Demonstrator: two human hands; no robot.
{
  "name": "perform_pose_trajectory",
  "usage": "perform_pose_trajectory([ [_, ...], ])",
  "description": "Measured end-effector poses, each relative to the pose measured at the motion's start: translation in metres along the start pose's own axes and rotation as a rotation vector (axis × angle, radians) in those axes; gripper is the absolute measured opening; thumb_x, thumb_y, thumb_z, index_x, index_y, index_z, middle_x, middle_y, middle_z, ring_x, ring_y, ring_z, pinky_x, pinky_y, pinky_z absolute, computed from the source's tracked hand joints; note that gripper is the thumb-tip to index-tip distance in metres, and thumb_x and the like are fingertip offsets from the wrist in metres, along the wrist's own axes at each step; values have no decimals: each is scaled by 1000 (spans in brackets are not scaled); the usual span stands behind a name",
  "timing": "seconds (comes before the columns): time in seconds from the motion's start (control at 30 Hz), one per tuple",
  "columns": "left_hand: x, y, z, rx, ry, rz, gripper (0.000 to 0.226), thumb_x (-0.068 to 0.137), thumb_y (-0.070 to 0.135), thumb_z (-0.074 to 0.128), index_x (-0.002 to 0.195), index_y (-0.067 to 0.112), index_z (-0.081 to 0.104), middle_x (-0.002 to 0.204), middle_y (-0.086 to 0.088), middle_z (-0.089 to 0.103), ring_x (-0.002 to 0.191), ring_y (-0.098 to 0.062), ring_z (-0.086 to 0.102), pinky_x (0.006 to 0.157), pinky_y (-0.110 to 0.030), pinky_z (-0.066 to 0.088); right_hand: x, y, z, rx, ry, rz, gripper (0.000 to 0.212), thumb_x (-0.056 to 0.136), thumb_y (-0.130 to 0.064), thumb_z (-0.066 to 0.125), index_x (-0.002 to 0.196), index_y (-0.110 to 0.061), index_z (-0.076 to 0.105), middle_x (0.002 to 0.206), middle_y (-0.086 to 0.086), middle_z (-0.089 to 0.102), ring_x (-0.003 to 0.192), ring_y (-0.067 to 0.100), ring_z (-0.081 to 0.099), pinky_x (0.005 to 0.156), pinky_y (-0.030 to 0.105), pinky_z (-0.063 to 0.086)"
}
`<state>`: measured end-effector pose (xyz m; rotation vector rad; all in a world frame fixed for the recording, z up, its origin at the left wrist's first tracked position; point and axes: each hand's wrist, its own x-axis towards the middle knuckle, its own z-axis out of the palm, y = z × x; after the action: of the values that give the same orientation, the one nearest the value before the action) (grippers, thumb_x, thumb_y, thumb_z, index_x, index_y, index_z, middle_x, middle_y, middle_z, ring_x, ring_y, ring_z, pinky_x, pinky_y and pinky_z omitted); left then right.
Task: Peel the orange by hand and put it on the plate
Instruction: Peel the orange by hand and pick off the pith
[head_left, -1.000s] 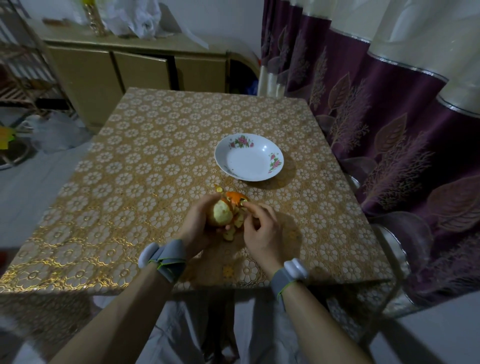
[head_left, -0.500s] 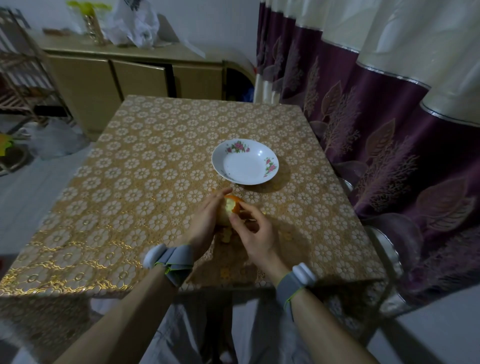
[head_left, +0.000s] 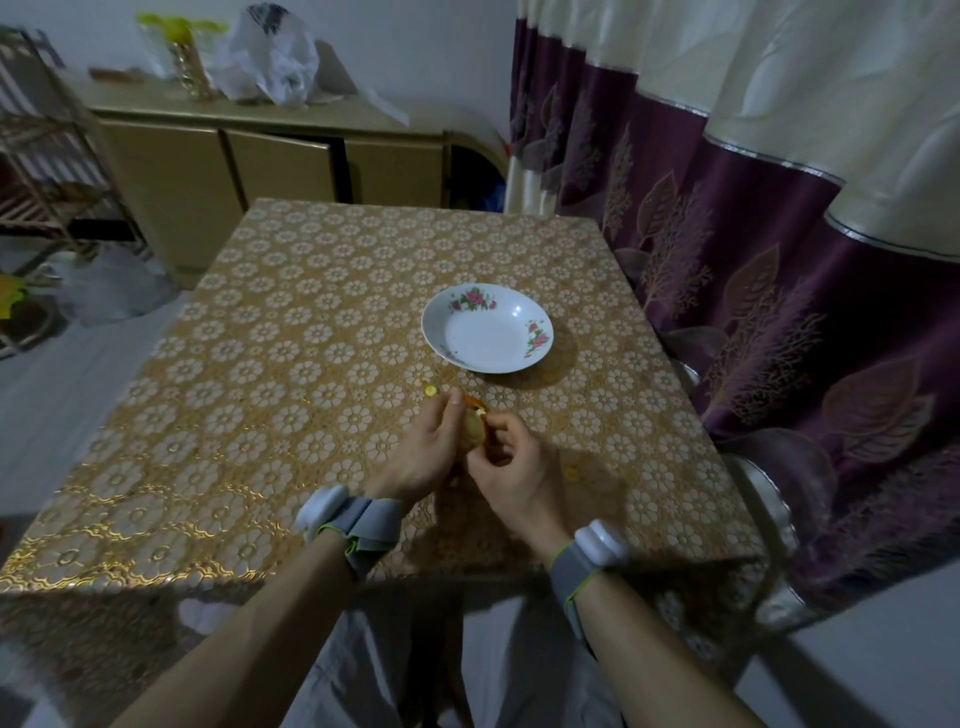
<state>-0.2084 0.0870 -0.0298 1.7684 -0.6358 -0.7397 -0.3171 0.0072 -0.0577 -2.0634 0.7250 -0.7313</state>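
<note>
A partly peeled orange (head_left: 474, 429) sits between my two hands, low over the gold flowered table (head_left: 291, 374). My left hand (head_left: 428, 447) wraps its left side and hides most of it. My right hand (head_left: 506, 467) pinches a strip of orange peel (head_left: 475, 402) still attached at the top. Pale flesh shows between the fingers. A white plate (head_left: 487, 328) with pink flowers on its rim stands beyond the hands, a little to the right, with nothing in it.
Small peel scraps lie on the cloth, one beside my left fingers (head_left: 429, 389) and one right of my right hand (head_left: 573, 473). A purple curtain (head_left: 753, 260) hangs along the table's right edge. A wooden cabinet (head_left: 249, 156) stands behind the table.
The hands have closed in around the orange, so less of it shows. My right hand has moved onto the peel at the top. The camera has tilted up a little.
</note>
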Motion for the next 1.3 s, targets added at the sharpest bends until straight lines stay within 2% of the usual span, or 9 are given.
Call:
perform_pose_trajectory([
  [0.13, 0, 1, 2, -13, 32, 38, 34, 103, 48, 34, 113, 23, 54, 106, -9, 61, 96, -27, 63, 91, -50, 54, 1, 0, -1, 72, 6, -4, 29, 80, -22, 69, 109, -23, 66, 90, -13, 72, 81, -2, 67, 69, 23, 57],
  [0.27, 3, 0, 1, -139, 57, -52, 36, 103, 50, 34, 108, 22, 56, 107, -12, 63, 96, -28, 63, 86, -43, 53, 0, -1, -2, 61, 66, -152, 30, 79, -23, 69, 109, -23, 64, 102, -11, 64, 95, 5, 59, 78, 19, 49],
  [0.47, 4, -1, 4, -167, 10, -106, 56, 98, 64, 33, 109, 18, 62, 106, -16, 67, 90, -26, 65, 81, -41, 54, 5, -10, 6, 67, 211, -213, 5, 82, -19, 64, 86, -18, 61, 86, -5, 57, 80, 8, 54, 66, 19, 44],
  [0.63, 0, 1, 18, -121, -56, -87, 63, 92, 71, 30, 127, 25, 57, 121, -9, 64, 108, -26, 64, 98, -50, 50, 18, -17, 16, 92, 417, -119, 14, 97, -27, 55, 85, -20, 57, 78, -5, 61, 71, 8, 57, 59, 15, 40],
  [0.8, 4, 4, 25, -65, -39, -20, 44, 105, 45, 31, 106, 13, 61, 105, -15, 65, 89, -27, 60, 77, -44, 48, 26, -19, 19, 112, 503, -85, 22, 97, -22, 57, 76, -22, 50, 66, -8, 59, 60, 2, 54, 52, 11, 35],
  [0.9, 7, 5, 25, -47, -38, -44, 42, 105, 43, 33, 106, 13, 63, 105, -15, 66, 86, -25, 61, 72, -36, 46, 30, -17, 18, 119, 508, -91, 27, 96, -18, 59, 70, -17, 51, 60, -11, 54, 56, 2, 52, 50, 12, 33],
  [1.03, 11, 11, 24, 1, -83, -16, 41, 105, 40, 35, 111, 11, 64, 107, -14, 65, 91, -30, 62, 77, -43, 47, 35, -15, 18, 136, 519, -103, 30, 92, -18, 59, 64, -18, 48, 55, -12, 51, 52, -1, 48, 49, 9, 30],
  [1.17, 17, 13, 24, -16, -98, -69, 42, 102, 46, 38, 109, 15, 64, 101, -12, 65, 80, -25, 56, 73, -39, 43, 42, -13, 17, 154, 521, -101, 32, 91, -18, 59, 62, -22, 47, 52, -15, 48, 50, -1, 46, 49, 8, 29],
  [1.3, 20, 9, 24, -155, -90, -212, 44, 100, 50, 39, 114, 16, 64, 106, -18, 66, 76, -24, 60, 56, -28, 47, 41, -10, 19, 186, 492, -130, 29, 93, -30, 55, 67, -19, 49, 57, -8, 54, 53, 5, 50, 50, 14, 34],
])
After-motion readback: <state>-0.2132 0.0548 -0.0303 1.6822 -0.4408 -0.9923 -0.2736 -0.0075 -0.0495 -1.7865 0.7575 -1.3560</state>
